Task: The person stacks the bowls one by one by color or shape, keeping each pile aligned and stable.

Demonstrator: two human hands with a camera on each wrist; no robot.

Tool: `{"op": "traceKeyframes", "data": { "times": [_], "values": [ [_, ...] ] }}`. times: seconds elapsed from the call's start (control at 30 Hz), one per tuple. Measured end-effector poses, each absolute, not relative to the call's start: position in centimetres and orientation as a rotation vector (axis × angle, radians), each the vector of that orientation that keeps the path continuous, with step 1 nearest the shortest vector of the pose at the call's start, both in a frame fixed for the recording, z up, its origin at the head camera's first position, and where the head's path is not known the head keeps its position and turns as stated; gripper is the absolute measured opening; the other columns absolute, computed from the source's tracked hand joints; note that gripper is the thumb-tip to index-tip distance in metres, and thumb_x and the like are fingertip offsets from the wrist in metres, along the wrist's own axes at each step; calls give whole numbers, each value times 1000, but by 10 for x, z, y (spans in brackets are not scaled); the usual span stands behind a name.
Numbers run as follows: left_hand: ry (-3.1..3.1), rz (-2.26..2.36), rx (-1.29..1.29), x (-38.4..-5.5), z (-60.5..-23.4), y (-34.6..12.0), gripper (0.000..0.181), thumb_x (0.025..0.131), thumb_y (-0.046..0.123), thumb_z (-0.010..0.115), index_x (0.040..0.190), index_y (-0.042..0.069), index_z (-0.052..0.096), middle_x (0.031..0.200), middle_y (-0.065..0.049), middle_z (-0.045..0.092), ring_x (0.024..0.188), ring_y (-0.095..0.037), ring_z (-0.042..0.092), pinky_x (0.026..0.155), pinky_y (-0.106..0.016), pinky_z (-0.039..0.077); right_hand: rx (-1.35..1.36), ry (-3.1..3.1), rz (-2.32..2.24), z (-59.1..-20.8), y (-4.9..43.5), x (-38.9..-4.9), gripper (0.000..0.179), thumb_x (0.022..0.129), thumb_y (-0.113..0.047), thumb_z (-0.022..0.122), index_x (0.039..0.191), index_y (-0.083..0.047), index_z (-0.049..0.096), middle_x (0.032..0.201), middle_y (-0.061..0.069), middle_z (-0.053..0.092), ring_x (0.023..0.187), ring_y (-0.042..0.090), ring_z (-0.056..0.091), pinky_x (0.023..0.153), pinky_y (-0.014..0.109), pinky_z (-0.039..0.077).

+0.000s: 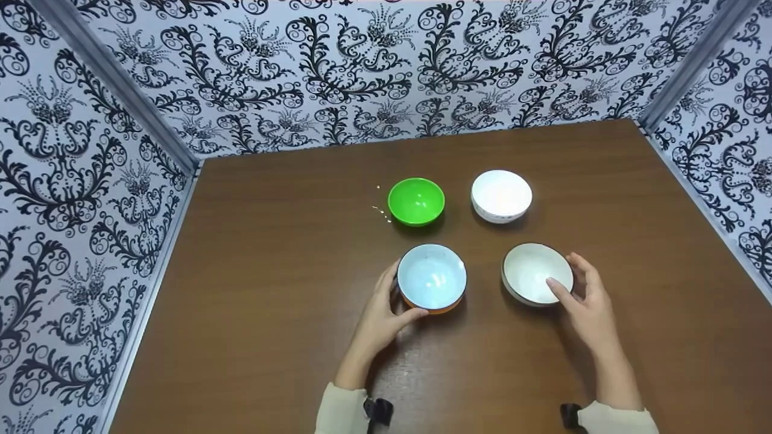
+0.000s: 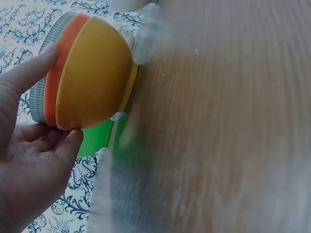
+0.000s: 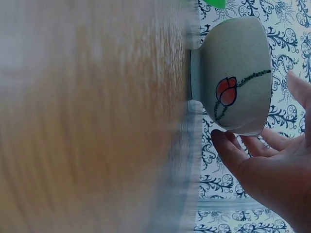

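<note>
My left hand point(image 1: 382, 315) grips a stack of nested bowls, thumb on the near side and fingers round the left. On top is a light blue bowl point(image 1: 432, 276) with a striped outside; under it come an orange bowl point(image 2: 61, 73) and a yellow bowl point(image 2: 95, 75), its foot at the tabletop. Beside the stack, a cream bowl point(image 1: 534, 272) with a dark rim shows a red tulip point(image 3: 226, 91) in the right wrist view. My right hand point(image 1: 591, 310) touches its outer side with the fingers. The thumb hovers over the rim, apart from it.
Behind the stack stands a green bowl point(image 1: 416, 202), with small white specks point(image 1: 382, 212) left of it. A white bowl point(image 1: 501, 196) stands to its right. Patterned panels point(image 1: 386, 66) wall the brown table point(image 1: 271, 271) at the back and sides.
</note>
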State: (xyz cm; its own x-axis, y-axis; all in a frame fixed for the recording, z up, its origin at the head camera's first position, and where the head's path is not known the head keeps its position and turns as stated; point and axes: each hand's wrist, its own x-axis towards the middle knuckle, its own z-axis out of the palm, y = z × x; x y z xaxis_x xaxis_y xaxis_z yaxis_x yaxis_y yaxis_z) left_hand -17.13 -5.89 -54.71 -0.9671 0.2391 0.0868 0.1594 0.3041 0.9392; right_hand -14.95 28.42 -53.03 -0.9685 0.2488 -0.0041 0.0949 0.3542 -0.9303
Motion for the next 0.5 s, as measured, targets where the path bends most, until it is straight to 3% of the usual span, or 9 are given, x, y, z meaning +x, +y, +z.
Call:
{"op": "traceKeyframes", "data": {
  "times": [0.2, 0.4, 0.5],
  "values": [
    [2481, 1781, 389, -172, -547, -59, 102, 75, 31, 87, 156, 6, 30, 159, -12, 35, 146, -29, 39, 119, -43, 35, -321, -2476, 1699, -531, 285, -149, 68, 98, -14, 62, 153, 4, 26, 155, 23, 36, 143, 35, 35, 94, -2, 31],
    [2468, 1806, 398, -172, -548, -59, 101, 76, 29, 87, 155, 5, 30, 158, -12, 36, 145, -30, 40, 119, -43, 35, -370, -2516, 1716, -530, 286, -147, 68, 100, -20, 60, 154, 3, 26, 156, 23, 35, 133, 13, 43, 94, -2, 30],
    [2445, 1828, 393, -172, -548, -58, 100, 75, 27, 88, 155, 7, 31, 159, -12, 35, 145, -29, 40, 119, -42, 36, -373, -2517, 1768, -528, 287, -147, 68, 101, -20, 59, 154, 3, 24, 158, 24, 32, 138, 18, 41, 93, -2, 31]
  ]
}}
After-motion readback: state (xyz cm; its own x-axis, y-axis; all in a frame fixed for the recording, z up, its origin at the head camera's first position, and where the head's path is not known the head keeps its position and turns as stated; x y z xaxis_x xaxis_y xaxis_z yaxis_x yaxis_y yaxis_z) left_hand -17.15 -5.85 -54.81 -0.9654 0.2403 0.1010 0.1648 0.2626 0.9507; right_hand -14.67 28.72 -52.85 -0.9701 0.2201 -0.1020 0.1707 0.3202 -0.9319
